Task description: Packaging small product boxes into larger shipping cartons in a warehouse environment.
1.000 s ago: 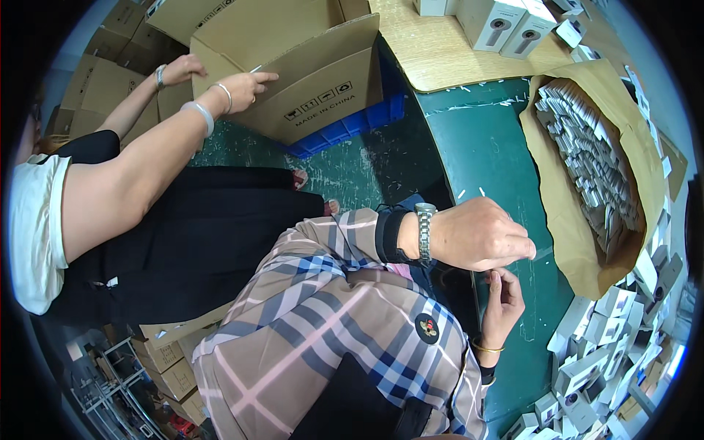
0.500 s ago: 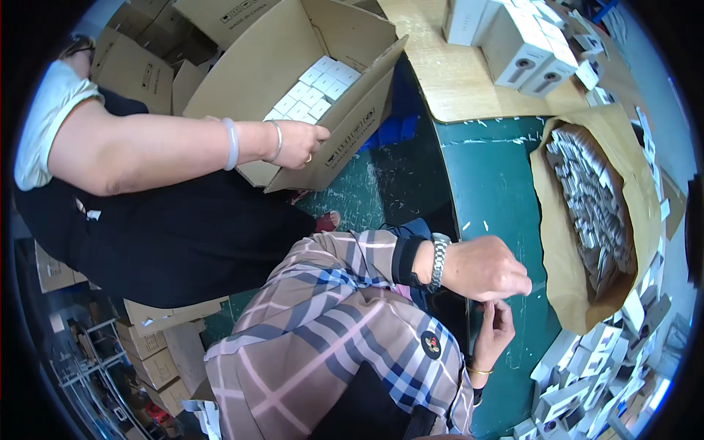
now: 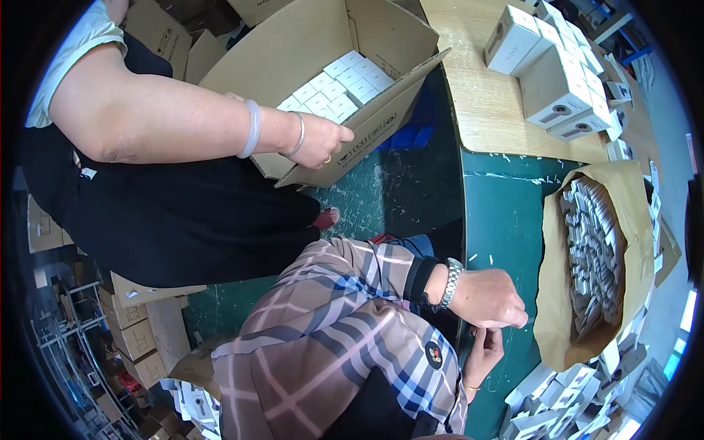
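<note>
My left hand (image 3: 487, 299), with a metal watch at the wrist, is closed above the edge of the green tabletop (image 3: 499, 213). Just below it, my right hand (image 3: 484, 355), with a thin gold bracelet, has its fingers bent and pressed together against the left. Whatever is between the fingers is hidden. Close to the left hand's knuckles stands a brown paper bag (image 3: 551, 312), its top open. Many flat white-and-grey folded pieces (image 3: 591, 253) are packed inside it. Two small white slips (image 3: 482, 258) lie on the green surface near the watch.
Across from me, another person's hand (image 3: 317, 141) rests at the side of a large cardboard box (image 3: 378, 136) holding small white boxes (image 3: 339, 84). White cartons (image 3: 561, 92) stand on the wooden tabletop (image 3: 477, 121). Opened white boxes (image 3: 561, 400) pile up beyond the bag. A metal rack (image 3: 70, 334) stands lower left.
The whole view has shifted, so the table, cartons and bag appear lower. My hands stay together by the table edge, fingers still closed. The other person's hand remains at the cardboard box.
</note>
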Available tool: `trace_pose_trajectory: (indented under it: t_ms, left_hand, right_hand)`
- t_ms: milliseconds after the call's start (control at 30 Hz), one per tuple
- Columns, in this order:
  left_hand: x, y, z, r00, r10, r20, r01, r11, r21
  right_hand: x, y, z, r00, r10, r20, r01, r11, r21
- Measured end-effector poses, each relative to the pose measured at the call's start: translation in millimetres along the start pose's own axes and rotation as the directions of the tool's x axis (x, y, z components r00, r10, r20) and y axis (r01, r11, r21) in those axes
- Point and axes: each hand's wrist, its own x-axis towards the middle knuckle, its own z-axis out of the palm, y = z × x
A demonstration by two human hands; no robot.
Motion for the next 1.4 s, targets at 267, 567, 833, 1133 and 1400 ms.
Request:
trace_pose_trajectory:
  t_ms: [267,567,833,1133,1400]
  left_hand:
    - [-7,-17,-22,0.999,-0.029,-0.025,0.028,0.999,-0.029]
    - [-10,-28,-36,0.996,-0.081,-0.027,0.081,0.996,0.026]
    - [-7,-25,-31,0.994,-0.056,-0.09,0.057,0.998,0.006]
    - [-13,-21,-28,0.995,-0.072,-0.063,0.068,0.996,-0.055]
    - [-21,-37,-43,0.987,-0.083,-0.137,0.079,0.996,-0.033]
  right_hand:
    - [16,-10,12,0.998,0.046,0.049,-0.045,0.999,-0.018]
    - [26,-17,21,0.997,0.046,0.066,-0.045,0.999,-0.007]
    - [22,-17,15,0.996,0.06,0.065,-0.056,0.997,-0.058]
    - [21,-13,11,0.989,0.089,0.116,-0.077,0.991,-0.109]
    - [33,-19,14,0.969,0.137,0.205,-0.084,0.965,-0.248]
